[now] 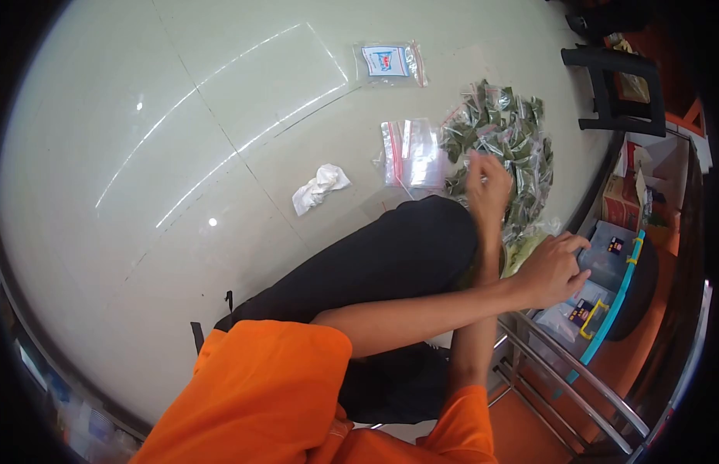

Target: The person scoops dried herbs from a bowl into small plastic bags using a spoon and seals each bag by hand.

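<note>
My left arm crosses over my right forearm. My left hand [554, 271] is over the near side of a clear plastic box [603, 255] with a teal rim, its fingers apart and bent, nothing visible in them. My right hand [489, 185] is at the left edge of a pile of small clear bags with dark green leafy pieces [522, 147]. Its fingers are curled together and slightly blurred; whatever they hold cannot be made out. Left of it lies a stack of clear zip bags [414, 155] with red seals. Something pale green in plastic [522, 251] sits beside my left hand.
A crumpled white tissue [321, 188] and a labelled zip bag [386, 63] lie on the glossy tiled floor [205, 116]. A black stool [618, 89] stands at upper right. Metal rails [568, 379] run at lower right, near cartons [626, 197]. My bent knee [421, 232] is close by.
</note>
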`<state>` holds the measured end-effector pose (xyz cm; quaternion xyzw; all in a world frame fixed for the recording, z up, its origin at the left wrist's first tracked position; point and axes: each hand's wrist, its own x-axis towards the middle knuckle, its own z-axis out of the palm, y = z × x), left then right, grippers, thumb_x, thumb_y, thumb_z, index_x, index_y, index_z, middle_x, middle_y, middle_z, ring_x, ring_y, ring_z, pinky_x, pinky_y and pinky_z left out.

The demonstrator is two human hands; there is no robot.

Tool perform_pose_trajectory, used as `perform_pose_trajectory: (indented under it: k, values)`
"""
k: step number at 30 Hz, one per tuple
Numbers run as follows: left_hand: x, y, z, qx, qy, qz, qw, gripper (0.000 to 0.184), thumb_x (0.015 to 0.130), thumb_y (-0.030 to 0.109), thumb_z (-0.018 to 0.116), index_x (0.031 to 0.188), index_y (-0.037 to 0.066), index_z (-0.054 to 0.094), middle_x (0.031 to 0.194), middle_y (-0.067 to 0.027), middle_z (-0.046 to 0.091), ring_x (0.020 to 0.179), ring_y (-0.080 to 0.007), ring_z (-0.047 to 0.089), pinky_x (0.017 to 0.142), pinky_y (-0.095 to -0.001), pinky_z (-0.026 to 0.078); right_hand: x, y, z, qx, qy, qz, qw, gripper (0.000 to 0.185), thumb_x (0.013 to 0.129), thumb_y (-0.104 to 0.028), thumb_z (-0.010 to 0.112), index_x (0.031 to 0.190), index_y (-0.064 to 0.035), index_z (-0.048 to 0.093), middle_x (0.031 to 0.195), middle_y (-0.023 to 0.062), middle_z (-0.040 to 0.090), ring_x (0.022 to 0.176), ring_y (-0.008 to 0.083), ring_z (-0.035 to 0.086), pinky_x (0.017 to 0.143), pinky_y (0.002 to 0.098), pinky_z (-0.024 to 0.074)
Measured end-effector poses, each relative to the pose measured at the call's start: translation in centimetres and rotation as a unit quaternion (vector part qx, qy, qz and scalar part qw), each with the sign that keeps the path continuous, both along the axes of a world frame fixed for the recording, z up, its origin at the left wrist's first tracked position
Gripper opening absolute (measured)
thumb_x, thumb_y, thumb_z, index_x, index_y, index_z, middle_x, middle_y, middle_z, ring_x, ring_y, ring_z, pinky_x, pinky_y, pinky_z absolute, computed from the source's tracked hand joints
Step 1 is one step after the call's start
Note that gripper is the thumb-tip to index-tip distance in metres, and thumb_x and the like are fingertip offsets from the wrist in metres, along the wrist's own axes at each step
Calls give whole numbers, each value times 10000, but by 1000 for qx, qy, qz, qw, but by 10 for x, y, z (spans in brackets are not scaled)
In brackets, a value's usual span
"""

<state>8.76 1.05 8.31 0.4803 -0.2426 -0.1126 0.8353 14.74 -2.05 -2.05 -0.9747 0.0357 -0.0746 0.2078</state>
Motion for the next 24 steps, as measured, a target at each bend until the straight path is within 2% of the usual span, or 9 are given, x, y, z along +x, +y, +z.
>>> perform_pose_trajectory:
  k: [2, 6, 9, 12, 14, 17, 21, 23, 24]
  values:
    - [-1, -2, 0, 1, -8, 2, 1000, 368, 895, 225, 680, 611, -9, 696, 1249, -180, 611, 1139, -355, 569, 998, -445, 425, 28, 8, -28, 19, 52, 49, 997, 258, 913, -206, 691, 865, 47, 684, 765, 160, 631, 664, 323, 599, 638, 384, 468]
    - [-2, -5, 0, -16, -11, 37, 999, 384, 883, 259, 701, 606, -6, 689, 1262, -181, 595, 1130, -350, 568, 996, -444, 422, 47, 31, -46, 0, 134, 55, 989, 330, 859, -265, 754, 867, 58, 688, 773, 172, 655, 684, 304, 630, 664, 369, 501]
    - [-2, -6, 0, -16, 2, 36, 999, 387, 878, 273, 712, 609, -4, 687, 1249, -179, 590, 1118, -338, 575, 985, -443, 430, 44, 24, -53, 44, 186, 34, 981, 373, 820, -294, 787, 896, 61, 700, 792, 181, 682, 711, 271, 658, 701, 363, 527]
    - [-5, -12, 0, -31, 16, 39, 999, 365, 851, 256, 727, 578, 20, 673, 1189, -178, 604, 1090, -342, 582, 949, -443, 447, 36, 11, -60, 102, 181, 1, 978, 325, 834, -254, 769, 959, 43, 727, 801, 152, 694, 702, 241, 658, 697, 374, 526]
    - [-7, -14, -3, -30, 17, 36, 999, 366, 851, 256, 728, 575, 24, 671, 1176, -176, 603, 1089, -341, 583, 942, -441, 453, 33, 9, -59, 163, 162, -40, 972, 269, 868, -177, 758, 1038, 29, 734, 785, 75, 686, 715, 139, 608, 713, 280, 493]
    - [-5, -14, -4, -31, 30, 22, 999, 360, 853, 254, 729, 582, 24, 670, 1155, -172, 600, 1086, -336, 587, 925, -434, 464, 24, -2, -58, 168, 64, -38, 983, 225, 909, -136, 715, 1076, 13, 736, 856, 67, 687, 772, 118, 602, 765, 255, 475]
    - [-3, -12, -4, -24, 46, 24, 998, 325, 852, 237, 732, 628, 10, 668, 1124, -165, 589, 1062, -324, 598, 904, -420, 476, 11, -3, -26, 187, 37, -79, 979, 236, 927, -192, 694, 1034, 11, 751, 916, 66, 698, 774, 150, 606, 719, 262, 472]
    - [0, -8, -5, -26, 16, 70, 997, 279, 856, 214, 727, 689, 0, 663, 1095, -162, 573, 1016, -322, 595, 895, -427, 473, -2, -15, -10, 306, 24, -131, 943, 225, 958, -166, 671, 1059, 26, 733, 927, 38, 678, 793, 133, 597, 709, 257, 473]
    - [4, -5, -4, 5, 32, 97, 995, 245, 873, 210, 715, 758, -1, 668, 1080, -162, 566, 1016, -329, 586, 902, -421, 469, -13, -23, -3, 302, 14, -139, 943, 225, 958, -166, 671, 1059, 26, 733, 927, 38, 678, 793, 133, 597, 709, 257, 473]
